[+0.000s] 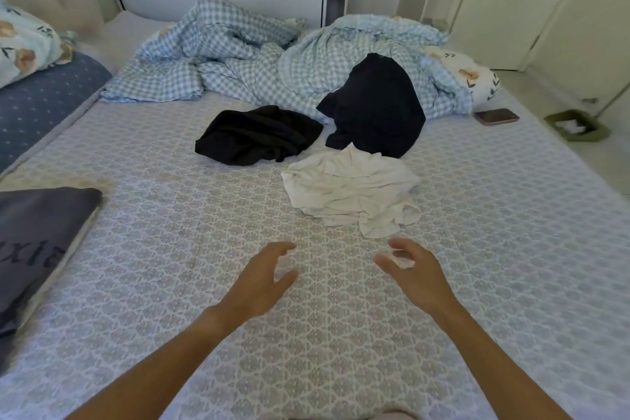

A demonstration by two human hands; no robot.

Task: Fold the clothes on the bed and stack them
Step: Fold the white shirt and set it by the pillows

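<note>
Reaching out low in the frame, the left hand (262,278) and right hand (410,271) hover over the bed (170,249), fingers spread and loosely curved, each grip empty. Nothing looks folded yet, so this reads as the very start: 3 garments wait in crumpled heaps. The white garment (351,189) lies right of centre, closest to the hands, its near hem just beyond the right fingertips. Above it sit the black garment (257,135) at centre and the dark navy garment (376,106), draped partly up the checked duvet (238,54).

Next move, I'd say: take the white piece by 2 edges, lift it and spread it flat on the bare sheet in front.

Any writing? A dark cushion (37,242) at lower left shows letters, apparently "xi" among them, upside down and cut off. The phone (496,117) at right shows no readable mark.
</note>
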